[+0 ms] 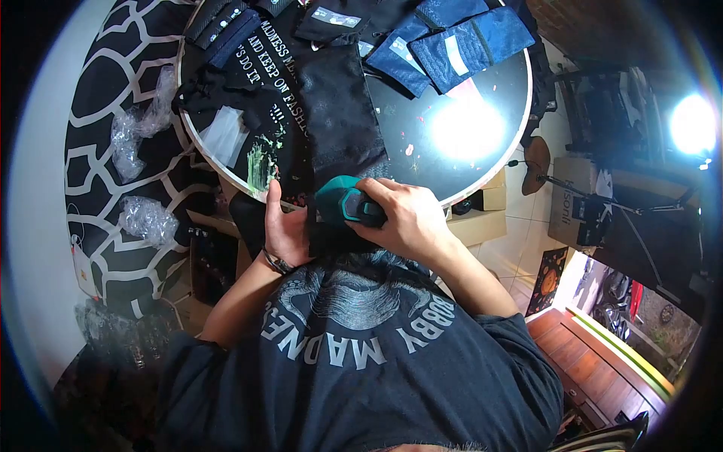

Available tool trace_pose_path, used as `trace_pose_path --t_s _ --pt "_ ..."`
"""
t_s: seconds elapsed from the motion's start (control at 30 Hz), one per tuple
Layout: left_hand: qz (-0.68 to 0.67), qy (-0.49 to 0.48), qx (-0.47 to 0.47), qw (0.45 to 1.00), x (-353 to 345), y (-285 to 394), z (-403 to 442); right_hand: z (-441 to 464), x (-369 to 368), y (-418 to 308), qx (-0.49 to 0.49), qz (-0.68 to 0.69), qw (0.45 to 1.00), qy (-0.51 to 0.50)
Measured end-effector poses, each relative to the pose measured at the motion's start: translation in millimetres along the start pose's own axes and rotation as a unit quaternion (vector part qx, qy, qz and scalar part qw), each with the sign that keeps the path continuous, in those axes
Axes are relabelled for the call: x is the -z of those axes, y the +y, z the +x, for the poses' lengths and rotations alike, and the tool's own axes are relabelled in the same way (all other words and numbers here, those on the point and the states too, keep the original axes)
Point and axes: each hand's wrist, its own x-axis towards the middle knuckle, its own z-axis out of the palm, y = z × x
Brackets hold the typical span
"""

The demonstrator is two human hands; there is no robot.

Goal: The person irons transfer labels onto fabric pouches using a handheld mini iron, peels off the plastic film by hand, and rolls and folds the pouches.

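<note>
My right hand (403, 218) is wrapped round the black handle of a teal-and-black tool (340, 197) that looks like a small iron. The tool is over the near end of a long black cloth (346, 113), close to my chest. That cloth runs from the round table toward me. On the other side of the tool, my left hand (286, 232) has its thumb stretched up and apart. Its other fingers are partly hidden at the cloth's edge; whether they touch the tool I cannot tell.
The round black table (422, 169) has a pale rim and bears blue zippered pouches (471, 53), black pouches (331, 21) and white sheets (224, 135). Crumpled clear plastic (148, 221) lies at left on patterned fabric. Cardboard boxes (482, 220) stand under the table. A bright lamp (693, 124) shines at right.
</note>
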Motion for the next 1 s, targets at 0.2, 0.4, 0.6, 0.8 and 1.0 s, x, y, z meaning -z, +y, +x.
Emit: trace_pose_path --t_s 0.2,0.4,0.6,0.8,1.0 --pt "-0.015 -0.012 0.019 1.0 3.0 1.5 0.1 -1.2 1.4 -0.8 0.006 -0.01 1.0 -0.001" --pt "-0.016 -0.011 0.005 1.0 4.4 0.0 1.2 0.3 1.8 0.4 0.006 -0.009 1.0 -0.006" --pt "-0.014 -0.015 -0.001 1.0 5.5 0.2 1.9 0.9 0.9 2.2 0.002 -0.007 1.0 -0.008" --pt "-0.014 -0.012 0.008 1.0 5.3 0.4 1.7 1.1 2.4 2.9 -0.002 -0.002 1.0 -0.015" --pt "-0.01 0.037 -0.004 0.999 1.5 -0.1 2.6 1.2 1.9 4.6 -0.004 -0.003 1.0 -0.018"
